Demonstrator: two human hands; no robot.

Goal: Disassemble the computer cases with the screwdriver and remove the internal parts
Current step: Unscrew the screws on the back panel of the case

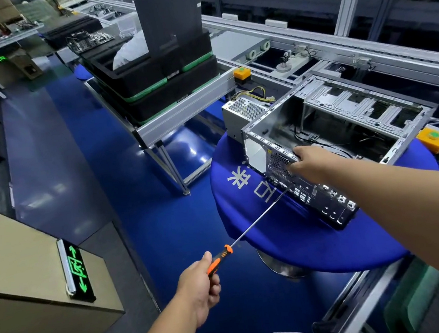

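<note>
The conveyor frame (180, 110) of pale extruded aluminium ran from eleven o'clock toward three o'clock, carrying stacked black foam trays (149, 73) with green edging; one tray held a white bag (130, 52) and an upright dark panel (170, 17). At three o'clock lay the computer case (326, 133), an open box of bare grey sheet steel, its side removed, perforated vent grille and stamped port cut-outs facing me, with black cables loose inside. It rested on a round table (288, 235) covered in smooth blue cloth bearing white characters I could not read in full. A silver power supply (245, 109) with a mesh face and yellow-black wires sat just beside the case at twelve o'clock. An exit sign (77, 268) with green arrows and a running figure lay at nine o'clock. My right hand (307, 162) gripped the case's top rear edge, fingers curled over the rim. My left hand (199, 290) was closed round the orange-and-black handle of the screwdriver (247, 231), its thin steel shaft reaching to the case's rear panel. A yellow button box (242, 73) with a green cap sat on the frame.
</note>
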